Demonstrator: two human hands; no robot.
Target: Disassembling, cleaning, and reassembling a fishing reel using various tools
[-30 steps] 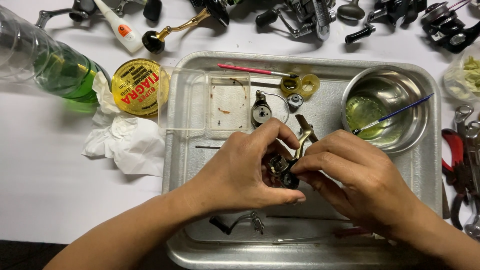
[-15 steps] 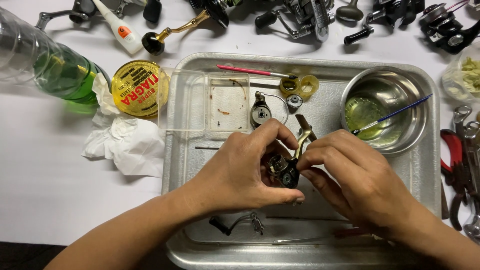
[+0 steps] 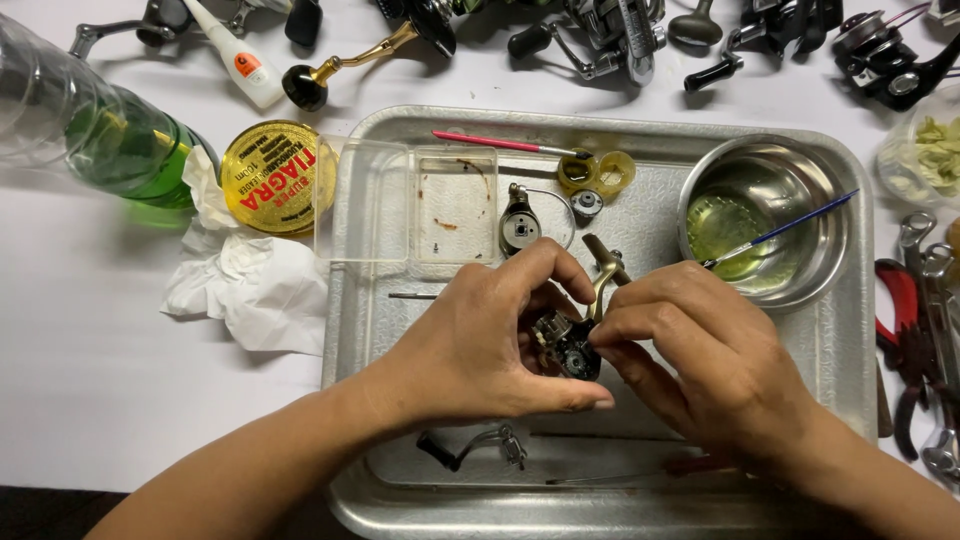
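Observation:
Over the middle of a metal tray (image 3: pixel 850 400), my left hand (image 3: pixel 480 345) cups a small dark fishing-reel body (image 3: pixel 565 345) with a brass-coloured arm sticking up from it. My right hand (image 3: pixel 700 350) meets it from the right, thumb and fingertips pinched on the reel's side. Whether the right hand also holds a small part is hidden by the fingers. A round reel part with a wire bail (image 3: pixel 520 225) lies on the tray just beyond my hands.
On the tray are a steel bowl (image 3: pixel 800 280) of greenish liquid with a blue brush (image 3: pixel 780 232), a clear plastic box (image 3: pixel 410 205), a pink brush (image 3: pixel 495 142) and a bail wire (image 3: pixel 470 445). A yellow tin (image 3: pixel 270 178), green bottle (image 3: pixel 110 135), tissue (image 3: pixel 250 285), pliers (image 3: pixel 905 340) and reels (image 3: pixel 610 35) surround it.
Both hands have stayed over the tray's middle. The reel body has turned slightly in my fingers, and my right fingertips have shifted a little on it.

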